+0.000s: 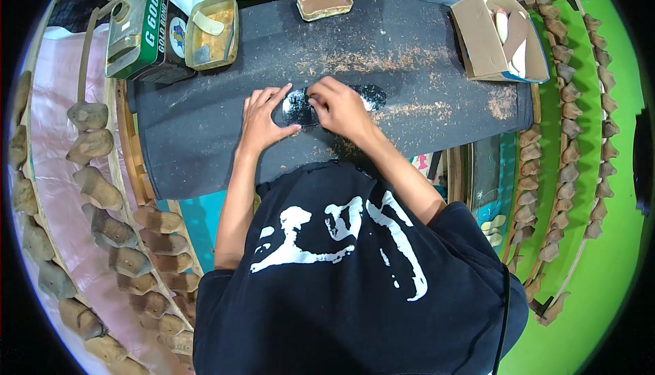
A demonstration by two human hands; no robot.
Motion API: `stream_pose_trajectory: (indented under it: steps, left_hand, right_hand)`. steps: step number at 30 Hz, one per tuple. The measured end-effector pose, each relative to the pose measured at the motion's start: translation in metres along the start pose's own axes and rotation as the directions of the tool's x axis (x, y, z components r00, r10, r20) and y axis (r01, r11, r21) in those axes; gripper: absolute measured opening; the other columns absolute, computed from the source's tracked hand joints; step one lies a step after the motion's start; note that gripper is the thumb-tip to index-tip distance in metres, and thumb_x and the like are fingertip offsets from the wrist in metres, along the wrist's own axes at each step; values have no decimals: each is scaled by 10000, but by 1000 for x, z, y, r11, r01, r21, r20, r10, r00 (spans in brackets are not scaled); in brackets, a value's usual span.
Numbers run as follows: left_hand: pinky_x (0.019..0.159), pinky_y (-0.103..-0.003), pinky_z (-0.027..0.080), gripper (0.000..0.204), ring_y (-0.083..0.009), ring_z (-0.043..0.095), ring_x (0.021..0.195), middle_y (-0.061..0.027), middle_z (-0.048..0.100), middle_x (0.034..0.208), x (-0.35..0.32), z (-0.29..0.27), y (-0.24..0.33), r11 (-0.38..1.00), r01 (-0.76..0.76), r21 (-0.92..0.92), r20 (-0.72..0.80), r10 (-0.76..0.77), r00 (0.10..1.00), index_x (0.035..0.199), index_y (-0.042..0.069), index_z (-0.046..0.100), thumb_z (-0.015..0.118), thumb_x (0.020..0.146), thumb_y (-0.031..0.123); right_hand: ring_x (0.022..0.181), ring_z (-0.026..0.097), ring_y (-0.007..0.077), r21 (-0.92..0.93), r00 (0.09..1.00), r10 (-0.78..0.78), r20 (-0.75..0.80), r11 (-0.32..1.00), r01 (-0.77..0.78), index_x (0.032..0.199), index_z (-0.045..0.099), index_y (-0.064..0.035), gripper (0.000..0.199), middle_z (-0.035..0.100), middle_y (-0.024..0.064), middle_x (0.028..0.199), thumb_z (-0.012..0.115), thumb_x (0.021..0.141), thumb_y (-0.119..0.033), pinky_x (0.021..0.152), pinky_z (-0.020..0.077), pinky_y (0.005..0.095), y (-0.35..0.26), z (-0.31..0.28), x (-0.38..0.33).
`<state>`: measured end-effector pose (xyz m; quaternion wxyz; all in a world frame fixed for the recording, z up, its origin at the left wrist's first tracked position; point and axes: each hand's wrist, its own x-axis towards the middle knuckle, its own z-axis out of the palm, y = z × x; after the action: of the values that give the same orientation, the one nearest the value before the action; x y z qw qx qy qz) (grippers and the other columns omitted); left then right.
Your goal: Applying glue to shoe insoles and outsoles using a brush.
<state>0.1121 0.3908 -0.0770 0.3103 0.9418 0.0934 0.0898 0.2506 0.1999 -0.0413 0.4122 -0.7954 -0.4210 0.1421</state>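
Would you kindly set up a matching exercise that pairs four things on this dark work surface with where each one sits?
Things:
1. green metal can
2. small shallow tin
3. open cardboard box
4. shiny black piece

Places:
A. far right end of the dark work surface
B. under the left hand and right hand
C. far left corner
D. far edge, near the middle

Pairs: 1-C, 2-D, 3-A, 4-B
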Motion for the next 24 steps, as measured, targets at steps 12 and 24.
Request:
stream_pose_trajectory:
  steps: [12, 24]
  left_hand:
    - [1060, -446, 409, 1294, -301, 583, 1193, -47, 671, 1223, 4, -7, 2, 997, 33, -68, 6, -32, 999, 1679, 231, 399, 991, 537, 374]
    - [1253, -576, 289, 1078, -378, 327, 1574, -115, 353, 1718, 131, -15, 2, 977, -189, 97, 0, 190, 982, 1674, 236, 395, 819, 780, 665]
  right_hand:
    - [846, 781, 237, 34, 896, 58, -440, 998, -48, 1025, 712, -3, 148, 786, 154, 912, 777, 912, -72, 760, 605, 369, 32, -58, 94]
    - [900, 796, 255, 49, 886, 264, -381, 963, -265, 1003, 754, -12, 397, 816, 141, 950, 955, 794, -283, 833, 603, 384, 91, -93, 200]
